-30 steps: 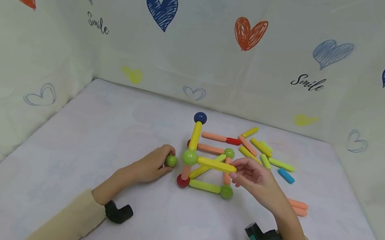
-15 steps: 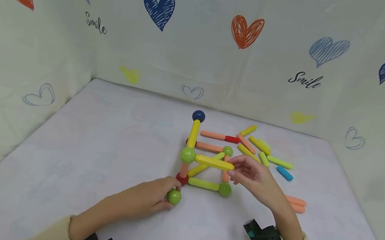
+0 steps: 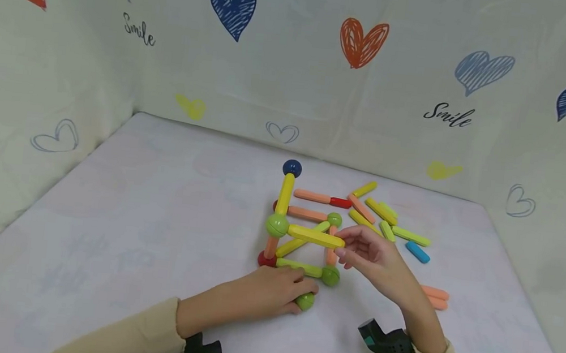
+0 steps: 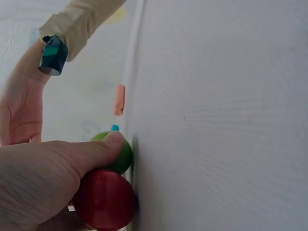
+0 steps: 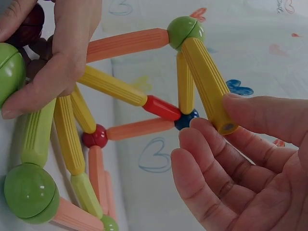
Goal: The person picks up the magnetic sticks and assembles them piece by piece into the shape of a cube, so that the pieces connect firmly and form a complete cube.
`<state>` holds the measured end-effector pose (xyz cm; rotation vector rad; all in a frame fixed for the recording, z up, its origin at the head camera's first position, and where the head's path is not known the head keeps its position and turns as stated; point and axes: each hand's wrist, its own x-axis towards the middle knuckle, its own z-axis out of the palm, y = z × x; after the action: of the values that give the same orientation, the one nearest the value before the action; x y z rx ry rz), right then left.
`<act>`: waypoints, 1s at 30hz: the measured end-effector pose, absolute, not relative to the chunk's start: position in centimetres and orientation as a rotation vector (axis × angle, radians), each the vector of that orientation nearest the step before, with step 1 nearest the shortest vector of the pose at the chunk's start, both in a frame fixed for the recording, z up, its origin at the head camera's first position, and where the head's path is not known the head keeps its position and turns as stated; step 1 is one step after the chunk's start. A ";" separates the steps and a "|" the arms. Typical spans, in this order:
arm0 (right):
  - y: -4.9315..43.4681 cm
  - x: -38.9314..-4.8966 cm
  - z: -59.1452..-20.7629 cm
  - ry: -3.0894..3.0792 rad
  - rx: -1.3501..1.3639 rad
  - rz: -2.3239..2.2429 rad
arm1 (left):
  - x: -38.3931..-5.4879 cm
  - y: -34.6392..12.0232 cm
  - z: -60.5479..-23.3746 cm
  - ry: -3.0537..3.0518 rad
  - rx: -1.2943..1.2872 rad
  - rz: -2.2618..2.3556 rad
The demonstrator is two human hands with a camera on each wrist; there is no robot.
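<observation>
My left hand [image 3: 263, 294] is in front of the ball-and-rod frame, low over the table. Its thumb and fingers grip a green ball [image 3: 305, 301]; a red ball [image 4: 105, 199] shows against the same hand in the left wrist view. With thumb and fingertips my right hand [image 3: 377, 265] pinches the free end of a yellow magnetic rod [image 3: 315, 236]. The rod's other end meets a green ball [image 3: 276, 225] on the frame, above a peach rod [image 3: 271, 247]. From that joint another yellow rod [image 3: 285, 194] rises to a blue ball [image 3: 292, 168].
Loose yellow, lime and peach rods lie at the back right, along with a blue rod [image 3: 417, 252]. Two peach rods [image 3: 435, 293] rest beside my right forearm. A lime rod [image 3: 300, 267] and a green corner ball [image 3: 331, 276] form the frame's front base.
My left hand has gone from the frame's left side round to its front and then right, carrying the green ball. The right hand keeps its pinch on the yellow rod.
</observation>
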<state>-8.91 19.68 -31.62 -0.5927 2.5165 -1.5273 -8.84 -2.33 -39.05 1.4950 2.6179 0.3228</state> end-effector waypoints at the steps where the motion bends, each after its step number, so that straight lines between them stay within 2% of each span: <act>1: 19.7 -8.9 -31.6 2.515 -0.592 -1.530 | -8.9 -2.3 -39.1 2.623 1.500 0.311; 16: 19.5 -9.1 -31.9 2.520 -0.666 -1.559 | -9.5 -2.2 -39.1 2.671 1.605 0.230; 21: 19.4 -9.1 -32.0 2.529 -0.647 -1.565 | -9.6 -2.9 -37.8 2.684 1.689 0.239; 27: 19.3 -8.9 -31.8 2.546 -0.624 -1.572 | -9.5 -5.0 -33.7 2.717 2.039 0.889; 28: 19.3 -8.9 -31.8 2.554 -0.626 -1.571 | -9.5 -5.4 -33.1 2.762 2.047 1.038; 30: 19.3 -8.9 -31.8 2.570 -0.622 -1.573 | -9.8 -6.1 -32.3 2.881 1.899 1.288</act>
<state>-8.92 19.33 -31.84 -0.6217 2.5695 -1.5730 -9.84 -6.09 -32.29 1.8994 2.8810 1.2883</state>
